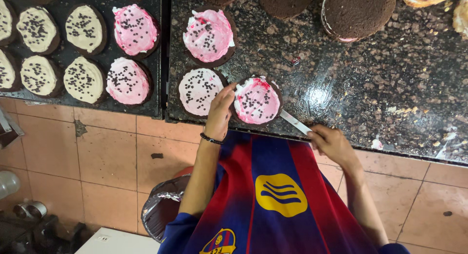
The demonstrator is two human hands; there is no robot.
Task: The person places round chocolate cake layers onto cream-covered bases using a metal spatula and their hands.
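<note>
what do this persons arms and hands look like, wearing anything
Both forearms are bare. The left hand has a thin black bracelet at the wrist; the right hand wears nothing. Short blue sleeves of a blue and dark red striped shirt show near the elbows.

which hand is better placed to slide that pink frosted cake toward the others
Left, likely. The left hand already touches the edge of the pink cake, beside its neighbours. The right hand grips the spatula under the cake.
</note>
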